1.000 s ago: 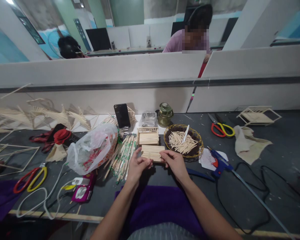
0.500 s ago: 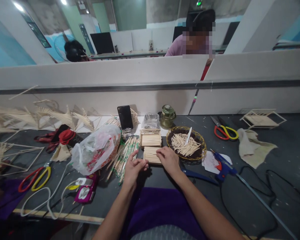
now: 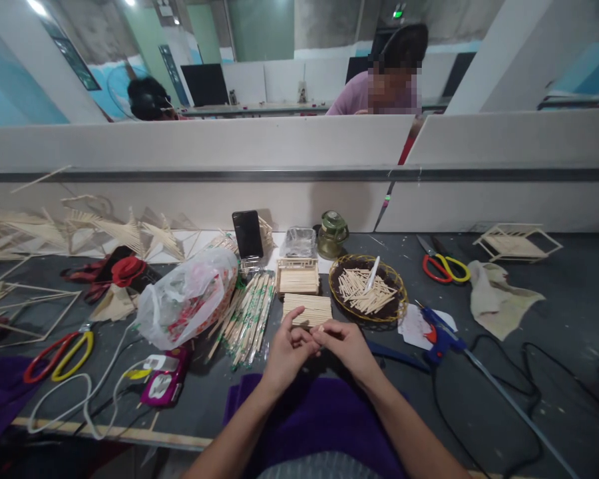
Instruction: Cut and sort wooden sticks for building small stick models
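Holding left hand (image 3: 288,348) and right hand (image 3: 348,341) close together, with fingers (image 3: 294,315) narrow; cannot tell about any piece held. Toward twelve o'clock, just beyond: stick panel (image 3: 313,305); toward two o'clock, basket (image 3: 404,299).

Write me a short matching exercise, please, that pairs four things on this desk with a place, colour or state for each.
1. Glue gun
2. Basket
3. Phone
4. Stick panel

A. Propped up, black
B. Just beyond the left hand and right hand
C. Blue with a red part
D. Holding loose sticks

Pairs: 1-C, 2-D, 3-A, 4-B
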Motion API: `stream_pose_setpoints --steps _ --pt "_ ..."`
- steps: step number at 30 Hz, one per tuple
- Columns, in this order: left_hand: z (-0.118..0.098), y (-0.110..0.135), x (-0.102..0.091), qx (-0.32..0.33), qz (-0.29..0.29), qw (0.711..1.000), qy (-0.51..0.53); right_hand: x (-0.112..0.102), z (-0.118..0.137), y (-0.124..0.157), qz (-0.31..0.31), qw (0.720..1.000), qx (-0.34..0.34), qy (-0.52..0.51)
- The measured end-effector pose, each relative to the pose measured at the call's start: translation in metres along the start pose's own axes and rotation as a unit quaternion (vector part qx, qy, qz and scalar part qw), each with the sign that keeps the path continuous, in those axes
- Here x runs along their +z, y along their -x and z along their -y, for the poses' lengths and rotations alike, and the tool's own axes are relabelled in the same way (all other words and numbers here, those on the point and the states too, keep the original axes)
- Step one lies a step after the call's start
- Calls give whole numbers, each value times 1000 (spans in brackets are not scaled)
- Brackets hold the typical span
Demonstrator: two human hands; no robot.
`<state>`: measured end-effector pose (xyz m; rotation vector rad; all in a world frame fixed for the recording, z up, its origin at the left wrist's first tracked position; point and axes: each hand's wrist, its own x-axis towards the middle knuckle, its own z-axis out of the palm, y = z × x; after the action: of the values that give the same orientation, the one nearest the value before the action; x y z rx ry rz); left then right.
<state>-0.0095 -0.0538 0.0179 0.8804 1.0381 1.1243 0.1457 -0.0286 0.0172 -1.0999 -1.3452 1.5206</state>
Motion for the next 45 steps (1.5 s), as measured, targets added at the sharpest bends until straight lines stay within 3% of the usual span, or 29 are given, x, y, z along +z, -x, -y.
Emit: stream_pose_setpoints --steps 5,10,13,16,21,25,34,40,45 --pt "-1 6 9 9 41 999 6 -4 1 9 -20 976 131 -170" --pt "-10 11 15 18 53 998 12 -7 10 15 19 947 181 -263" --pt "-15 12 20 27 36 999 22 -4 13 18 16 939 174 -297" --pt "-17 9 23 29 29 999 28 -2 12 20 -32 947 145 -284" --pt "-11 1 19 23 49 998 -21 -6 9 21 -90 987 37 -126" --pt "-7 -2 19 30 51 997 -41 -8 7 23 -95 994 1 -48" --pt "-9 -2 29 29 19 999 -28 -14 3 25 -105 989 23 -98" --pt "-12 0 31 27 39 999 2 -14 4 24 -111 975 53 -185" --pt "-20 3 33 19 63 997 34 -13 11 24 -73 954 96 -275"
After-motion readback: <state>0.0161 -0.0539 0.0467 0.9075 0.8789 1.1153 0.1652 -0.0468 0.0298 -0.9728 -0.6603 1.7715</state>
